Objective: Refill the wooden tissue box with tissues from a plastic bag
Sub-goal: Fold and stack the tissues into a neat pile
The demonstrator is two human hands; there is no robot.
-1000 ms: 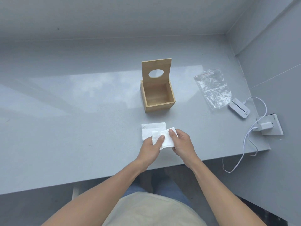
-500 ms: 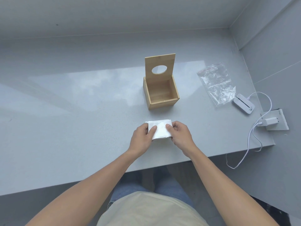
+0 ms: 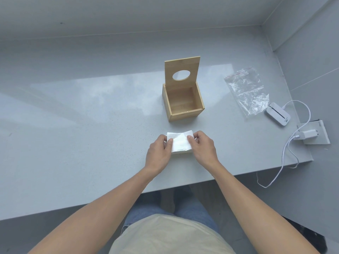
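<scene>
A stack of white tissues [image 3: 180, 143] lies on the grey table just in front of the wooden tissue box [image 3: 185, 114]. My left hand [image 3: 158, 153] grips the stack's left side and my right hand [image 3: 202, 150] grips its right side, thumbs on top. The box stands with nothing inside it, its lid [image 3: 181, 71] with an oval hole tilted up at the back. An empty clear plastic bag [image 3: 246, 90] with a red zip strip lies flat to the right of the box.
A small white device [image 3: 278, 116] with a cable [image 3: 291, 153] lies by the bag. A white charger [image 3: 310, 134] sits on a wall socket plate at the table's right end. The table's front edge [image 3: 128, 195] runs just behind my forearms. Grey walls stand at the back and right.
Both hands have drawn the loose tissues together into one squared stack and now hold it at both sides. The view has shifted slightly.
</scene>
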